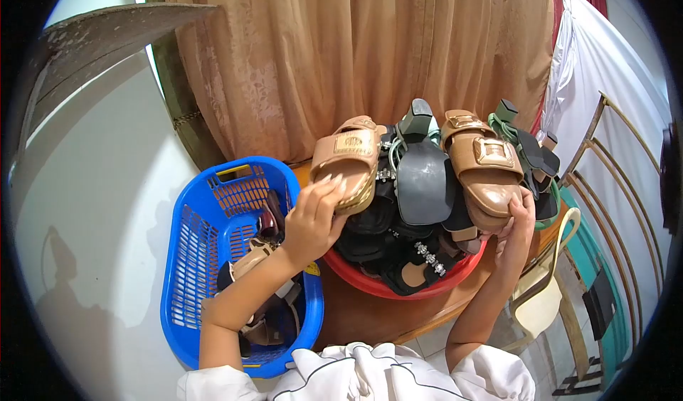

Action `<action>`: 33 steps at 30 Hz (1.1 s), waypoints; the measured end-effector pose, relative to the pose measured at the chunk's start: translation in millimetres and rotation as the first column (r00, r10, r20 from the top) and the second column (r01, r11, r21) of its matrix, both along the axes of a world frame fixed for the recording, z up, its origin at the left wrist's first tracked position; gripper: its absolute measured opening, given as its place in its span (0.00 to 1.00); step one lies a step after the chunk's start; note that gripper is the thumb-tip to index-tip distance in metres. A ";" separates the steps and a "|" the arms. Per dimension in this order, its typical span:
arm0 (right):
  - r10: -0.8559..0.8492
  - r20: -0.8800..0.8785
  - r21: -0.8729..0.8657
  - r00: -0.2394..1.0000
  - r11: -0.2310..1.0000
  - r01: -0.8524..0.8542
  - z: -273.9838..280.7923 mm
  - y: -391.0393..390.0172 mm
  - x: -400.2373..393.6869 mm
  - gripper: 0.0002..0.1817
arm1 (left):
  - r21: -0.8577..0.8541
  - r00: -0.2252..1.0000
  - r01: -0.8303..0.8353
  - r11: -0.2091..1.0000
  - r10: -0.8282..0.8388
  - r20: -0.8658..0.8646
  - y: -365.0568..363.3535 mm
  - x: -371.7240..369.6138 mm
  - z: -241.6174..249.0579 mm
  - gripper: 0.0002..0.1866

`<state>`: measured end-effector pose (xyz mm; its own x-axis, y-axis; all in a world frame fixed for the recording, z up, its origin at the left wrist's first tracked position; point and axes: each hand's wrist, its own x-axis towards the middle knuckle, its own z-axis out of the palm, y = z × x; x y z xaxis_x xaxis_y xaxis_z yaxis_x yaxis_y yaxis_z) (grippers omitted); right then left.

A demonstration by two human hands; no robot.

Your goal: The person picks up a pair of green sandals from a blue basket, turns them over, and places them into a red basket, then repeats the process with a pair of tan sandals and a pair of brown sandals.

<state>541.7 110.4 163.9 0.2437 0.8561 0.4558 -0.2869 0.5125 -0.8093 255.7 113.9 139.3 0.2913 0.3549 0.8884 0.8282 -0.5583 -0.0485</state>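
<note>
My left hand (318, 209) is closed on the heel end of a tan slide sandal (346, 148) with a gold-toned plate on its strap. On the right, my right hand (518, 220) grips the end of a matching tan sandal (485, 161) with a buckle ornament, thumb on the insole. Between them lies an upturned sandal with a black sole (425, 183) and a block heel. Black sandals with a jewelled strap (429, 259) fill the red basin (455, 285) under both hands. Its far side is hidden by the pile.
A blue plastic basket (171, 287) holding several shoes stands left of the basin. The basin rests on a wooden table (348, 330). A cream chair (535, 308) and a metal rack (619, 188) are at right; a brown curtain (320, 45) hangs behind.
</note>
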 end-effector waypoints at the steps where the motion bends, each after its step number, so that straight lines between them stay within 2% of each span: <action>1: 0.009 -0.007 -0.002 1.000 1.000 -0.009 1.2 -1.1 -1.5 0.20 | -0.017 1.000 0.008 1.000 -0.008 -0.025 -1.5 6.0 4.8 0.22; 3: 0.022 -0.016 -0.015 1.000 1.000 -0.022 2.4 -1.6 -3.3 0.21 | -0.053 0.997 0.024 0.998 -0.028 -0.072 -3.4 17.2 7.2 0.24; 5: 0.016 -0.038 -0.022 0.999 1.000 -0.017 2.3 -0.1 -5.1 0.21 | -0.040 0.997 0.023 0.999 -0.026 -0.074 -2.2 25.0 -10.1 0.24; 9: 0.041 0.056 -0.055 0.998 0.998 -0.038 -6.7 0.5 8.2 0.22 | -0.071 0.996 0.066 0.995 -0.070 -0.046 -8.5 23.7 -36.4 0.27; 14: 0.062 0.067 -0.133 0.996 0.990 -0.053 -18.5 0.7 16.7 0.26 | -0.171 0.991 0.109 0.979 -0.120 -0.056 -18.2 9.3 -32.2 0.32; 20: 0.107 0.035 -0.133 0.994 0.986 -0.102 -15.9 -0.9 17.1 0.31 | -0.167 0.978 0.205 0.964 -0.207 0.006 -16.7 1.8 -29.1 0.29; 26: -0.051 0.037 -0.142 0.998 0.988 0.055 -11.7 -3.8 9.3 0.35 | -0.141 0.974 0.227 0.964 -0.223 0.045 -12.4 3.1 -25.2 0.28; 29: -0.228 0.083 -0.083 0.970 0.969 0.234 -12.1 -9.7 4.8 0.34 | -0.139 0.975 0.222 0.965 -0.215 0.062 -12.5 2.9 -24.5 0.28; 31: -0.492 -0.021 0.105 0.871 0.865 0.491 -22.9 -7.4 2.2 0.31 | -0.137 0.976 0.217 0.967 -0.210 0.063 -13.7 3.2 -24.9 0.28; 33: -0.604 -0.141 0.303 0.785 0.728 0.615 -27.6 -14.7 -3.9 0.28 | -0.130 0.977 0.210 0.969 -0.204 0.057 -16.6 2.2 -25.8 0.28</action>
